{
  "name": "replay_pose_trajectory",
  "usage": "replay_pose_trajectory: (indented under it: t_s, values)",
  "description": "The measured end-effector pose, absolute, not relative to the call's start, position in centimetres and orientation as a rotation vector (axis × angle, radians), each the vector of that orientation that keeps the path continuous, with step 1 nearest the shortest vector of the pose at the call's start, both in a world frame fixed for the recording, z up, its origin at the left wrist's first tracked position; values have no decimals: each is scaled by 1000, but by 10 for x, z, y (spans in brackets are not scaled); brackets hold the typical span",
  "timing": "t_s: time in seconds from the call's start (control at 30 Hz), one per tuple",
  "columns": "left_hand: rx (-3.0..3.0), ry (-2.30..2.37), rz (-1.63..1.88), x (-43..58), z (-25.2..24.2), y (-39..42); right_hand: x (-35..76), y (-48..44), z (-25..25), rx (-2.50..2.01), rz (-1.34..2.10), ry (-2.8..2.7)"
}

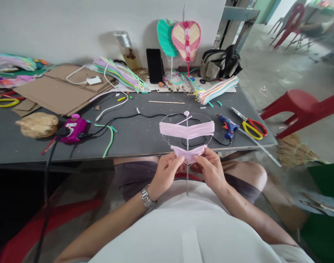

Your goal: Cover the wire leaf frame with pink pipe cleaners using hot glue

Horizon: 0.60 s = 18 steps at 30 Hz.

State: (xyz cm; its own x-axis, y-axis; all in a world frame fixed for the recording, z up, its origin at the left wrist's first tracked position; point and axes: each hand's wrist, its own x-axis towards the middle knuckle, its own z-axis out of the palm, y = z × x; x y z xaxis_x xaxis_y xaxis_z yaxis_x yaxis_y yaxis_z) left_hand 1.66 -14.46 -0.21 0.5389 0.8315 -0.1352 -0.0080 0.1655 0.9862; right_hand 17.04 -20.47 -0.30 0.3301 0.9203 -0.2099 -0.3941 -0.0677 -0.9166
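Observation:
A half-covered hand fan (188,128) of lilac pipe cleaners on a thin wire frame is held upright at the table's front edge. Its upper lilac band spans the frame in a shallow V, and a smaller band sits at the bottom. Gaps between the bands show the table behind. My left hand (167,168) pinches the lower band's left side, while my right hand (210,166) pinches its right side. Both thumbs lie on the front; the other fingers are partly hidden behind. The fan's stick (187,182) points down toward my shirt.
Right of the fan lie a blue glue gun (227,126) with a long glue stick and scissors (250,124). Pipe-cleaner bundles (217,90), a phone (154,65), two finished fans (186,41) and cardboard (63,87) stand or lie farther back. A black cable runs from a purple power socket (75,128).

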Motion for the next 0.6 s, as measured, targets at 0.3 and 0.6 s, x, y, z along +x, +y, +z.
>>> replay_pose_trajectory:
  t_s: [0.3, 0.6]
  values:
    - [1326, 818, 743, 12, -3, -143, 171, -204, -6, -1145, 1194, -569]
    - [1255, 796, 716, 14, -2, -144, 174, -201, -9, -1148, 1164, -577]
